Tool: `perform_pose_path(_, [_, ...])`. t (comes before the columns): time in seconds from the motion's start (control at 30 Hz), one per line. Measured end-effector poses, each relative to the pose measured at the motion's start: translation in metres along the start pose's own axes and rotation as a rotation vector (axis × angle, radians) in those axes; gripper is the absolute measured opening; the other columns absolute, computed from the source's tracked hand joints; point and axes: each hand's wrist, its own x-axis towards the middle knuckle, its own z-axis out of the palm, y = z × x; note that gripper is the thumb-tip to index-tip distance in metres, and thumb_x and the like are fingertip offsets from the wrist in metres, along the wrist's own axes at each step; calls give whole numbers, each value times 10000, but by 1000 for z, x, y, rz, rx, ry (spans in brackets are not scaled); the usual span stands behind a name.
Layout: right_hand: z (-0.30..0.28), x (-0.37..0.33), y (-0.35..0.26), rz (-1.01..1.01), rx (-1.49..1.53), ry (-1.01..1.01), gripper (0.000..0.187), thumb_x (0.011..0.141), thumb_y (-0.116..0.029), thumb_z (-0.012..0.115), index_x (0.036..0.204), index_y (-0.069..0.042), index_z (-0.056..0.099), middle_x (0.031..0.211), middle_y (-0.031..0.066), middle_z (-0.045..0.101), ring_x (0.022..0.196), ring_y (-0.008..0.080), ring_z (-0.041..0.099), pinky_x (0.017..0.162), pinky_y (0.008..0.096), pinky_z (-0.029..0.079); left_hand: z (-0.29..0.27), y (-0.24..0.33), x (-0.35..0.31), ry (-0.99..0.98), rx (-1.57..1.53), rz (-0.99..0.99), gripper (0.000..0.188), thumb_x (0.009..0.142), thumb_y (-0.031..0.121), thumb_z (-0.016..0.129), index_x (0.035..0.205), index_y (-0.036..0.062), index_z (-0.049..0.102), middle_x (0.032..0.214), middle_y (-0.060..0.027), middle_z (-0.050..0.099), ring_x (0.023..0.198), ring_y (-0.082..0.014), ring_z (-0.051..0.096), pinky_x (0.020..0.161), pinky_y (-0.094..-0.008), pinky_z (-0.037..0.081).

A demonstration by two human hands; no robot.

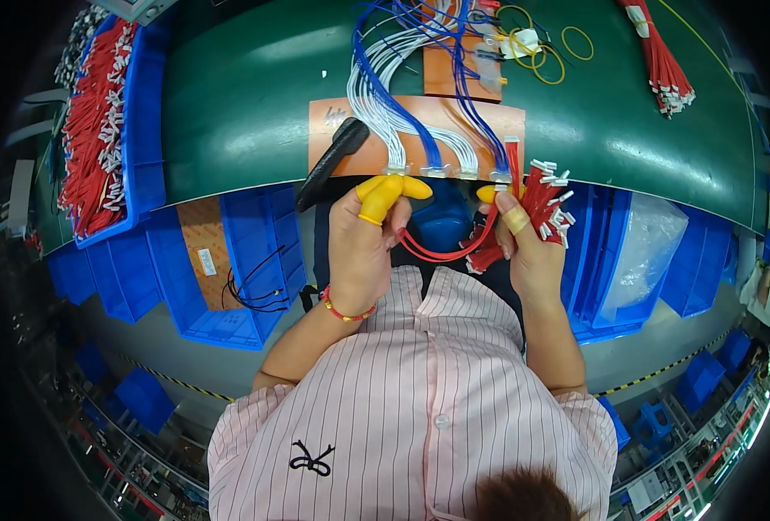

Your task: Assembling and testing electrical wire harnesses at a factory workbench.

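My left hand (363,239), with yellow finger covers on some fingertips, is at the front edge of an orange-brown board (333,161). Its fingers are closed, and a looped red wire (428,255) runs from them across to my right hand (531,252). That hand, with a yellow cover and a tan band on its fingers, grips a bundle of red wires with white connectors (548,204). White wires (368,104) and blue wires (420,130) end in connectors along the board's front edge. A black handle-like piece (331,165) lies across the board's left end.
On the green table (237,113), a blue bin (146,148) of red wires stands left. Yellow rings (548,65) and another red wire bundle (658,69) lie at the back right. Blue bins (276,239) sit below the table edge on both sides.
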Motion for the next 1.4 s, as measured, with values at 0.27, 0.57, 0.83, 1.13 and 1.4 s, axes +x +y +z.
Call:
perform_pose_path(0.27, [5,0,-4,3,-31,54,223,880,-194,668,926,24,659,686,44,620,457,33,400,432,210,311,-4,2,2,-41,59,-3,268,974,221,504,973,-15,631,655,0,529,526,-17,363,480,-165,274])
perform_pose_path(0.57, [10,-1,-14,31,90,41,196,879,-176,641,912,17,635,631,49,596,431,49,382,467,219,313,-5,1,2,-48,90,17,251,974,222,500,920,7,616,676,-15,536,557,-41,398,534,-181,325])
perform_pose_path(0.83, [18,-2,-13,70,255,68,201,886,-165,641,950,24,622,664,57,607,455,46,386,489,213,321,-6,4,4,-82,111,-6,276,969,213,497,974,-29,628,713,-25,553,640,-68,458,617,-210,360])
perform_pose_path(1.13, [11,-3,-18,67,146,-20,159,893,-190,646,872,-45,584,573,-27,462,464,48,379,473,225,297,-6,6,5,-125,-76,-93,329,981,248,477,964,-43,628,773,-60,596,701,-111,519,758,-289,455])
perform_pose_path(1.4, [12,-1,-7,43,165,-26,147,898,-184,647,866,-81,547,563,-64,392,446,35,331,462,215,264,-7,6,6,-174,-29,-152,315,993,248,472,980,-32,618,672,-37,572,633,-112,546,810,-311,494])
